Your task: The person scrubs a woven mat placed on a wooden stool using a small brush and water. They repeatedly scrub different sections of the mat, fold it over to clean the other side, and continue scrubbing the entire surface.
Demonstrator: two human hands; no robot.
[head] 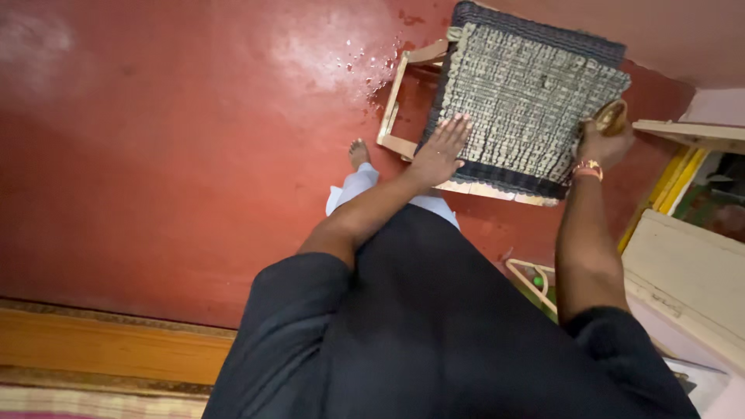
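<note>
Two hands of mine are on the woven mat [528, 93], which lies over a pale wooden frame [396, 101] in the upper middle of the frame. My left hand [441, 149] presses flat on its near edge, fingers spread, grip released. My right hand [604, 138], with a bracelet [588, 168] at the wrist, is clenched around a brush [611, 116] at the mat's right edge. Below lies the red floor [155, 155].

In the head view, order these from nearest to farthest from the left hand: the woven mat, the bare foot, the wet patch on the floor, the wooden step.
1. Woven mat: under the left hand.
2. Bare foot: just left of the hand.
3. Wet patch: up-left, on the red floor.
4. Wooden step: far bottom left.
</note>
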